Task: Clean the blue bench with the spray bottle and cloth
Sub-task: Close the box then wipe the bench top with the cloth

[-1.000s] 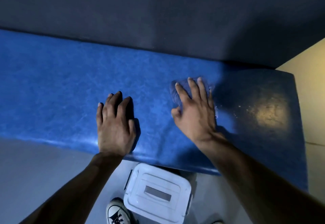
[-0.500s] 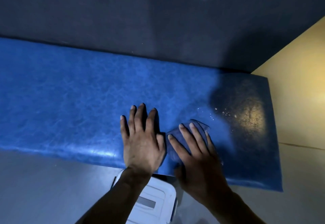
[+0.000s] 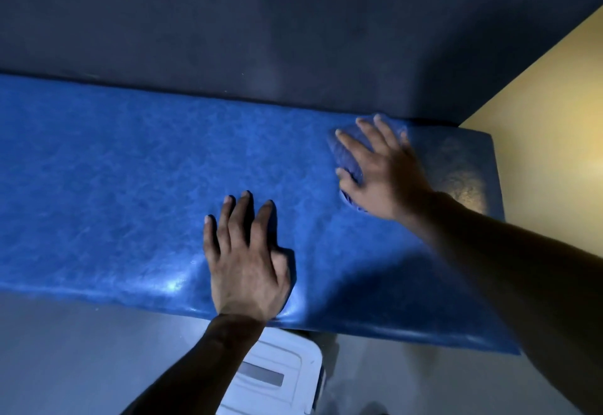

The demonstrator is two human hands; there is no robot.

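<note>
Two hands lay on the blue bench point(image 3: 130, 170). Half a second earlier the right hand point(image 3: 381, 173) had been near the front edge beside the left; it had since pushed the cloth point(image 3: 346, 153) up to the back edge, toward the right end, fingers spread flat over it, pressing rather than gripping. That suggested a wiping stroke under way. The left hand point(image 3: 244, 261) rested flat, fingers apart, by the front edge, holding nothing. No spray bottle showed. Most of the cloth lay hidden beneath the hand, and a white box point(image 3: 280, 378) below the bench was cut off.
</note>
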